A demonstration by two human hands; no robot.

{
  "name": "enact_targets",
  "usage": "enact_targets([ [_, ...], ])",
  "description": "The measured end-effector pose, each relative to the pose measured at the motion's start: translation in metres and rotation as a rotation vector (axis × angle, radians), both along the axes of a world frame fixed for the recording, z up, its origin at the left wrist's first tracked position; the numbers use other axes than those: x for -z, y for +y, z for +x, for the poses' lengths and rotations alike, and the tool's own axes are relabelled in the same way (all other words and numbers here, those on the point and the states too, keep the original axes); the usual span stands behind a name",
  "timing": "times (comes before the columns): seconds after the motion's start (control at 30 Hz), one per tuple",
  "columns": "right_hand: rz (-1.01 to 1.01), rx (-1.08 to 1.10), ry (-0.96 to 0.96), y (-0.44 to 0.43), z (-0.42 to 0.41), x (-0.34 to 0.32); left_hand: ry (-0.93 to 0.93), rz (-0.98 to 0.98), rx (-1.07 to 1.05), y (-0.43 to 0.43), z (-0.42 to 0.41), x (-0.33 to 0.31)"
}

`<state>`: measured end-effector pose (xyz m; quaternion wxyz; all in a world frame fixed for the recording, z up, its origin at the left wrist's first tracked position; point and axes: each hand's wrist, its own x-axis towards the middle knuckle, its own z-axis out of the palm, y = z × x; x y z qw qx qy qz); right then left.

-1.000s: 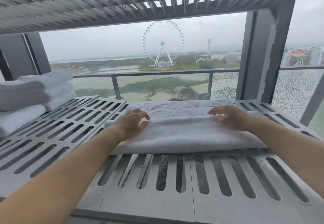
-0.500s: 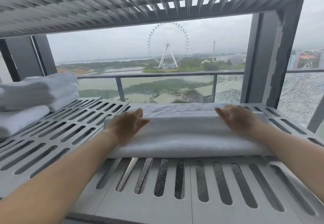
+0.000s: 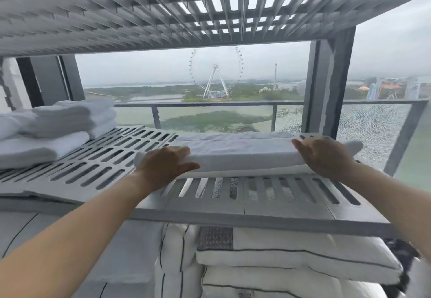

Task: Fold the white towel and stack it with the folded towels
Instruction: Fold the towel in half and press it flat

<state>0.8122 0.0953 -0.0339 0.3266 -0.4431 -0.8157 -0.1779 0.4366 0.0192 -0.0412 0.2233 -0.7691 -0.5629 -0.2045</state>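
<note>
White terry cloth, folded into a long flat band, forms the white towel (image 3: 242,153); it lies across the right half of a grey slotted shelf (image 3: 98,169), its long axis running left to right, a thinner layer showing along its far edge. Left hand (image 3: 164,166) rests on the left end of the band, fingers loosely spread, thumb along the near edge; right hand (image 3: 323,155) lies on the right end, fingers extended and flat; neither hand is closed around the cloth. Shelf surface is rigid plastic or metal pierced by rounded oblong slots; a bare strip of it lies between the towel and the front lip. Folded towels (image 3: 58,130), soft and rounded at their folds, are stacked at the left end of the same shelf, well apart from the band; open slotted surface lies between them. An upper grid shelf (image 3: 163,18) closes the space overhead; a grey upright post (image 3: 328,83) stands just behind the right hand. Striped white pillows (image 3: 291,258) fill the level below; a balcony railing (image 3: 210,105) and a Ferris wheel (image 3: 215,74) appear beyond.
</note>
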Motion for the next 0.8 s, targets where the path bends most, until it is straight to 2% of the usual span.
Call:
enact_targets([
  [0.37, 0.025, 0.114, -0.003, -0.044, 0.01, 0.001, 0.002, 0.091, 0.105, -0.05, 0.002, 0.007],
  [0.8, -0.018, 0.139, -0.042, 0.004, 0.0, -0.004, 0.028, 0.051, 0.044, -0.014, -0.002, -0.008],
])
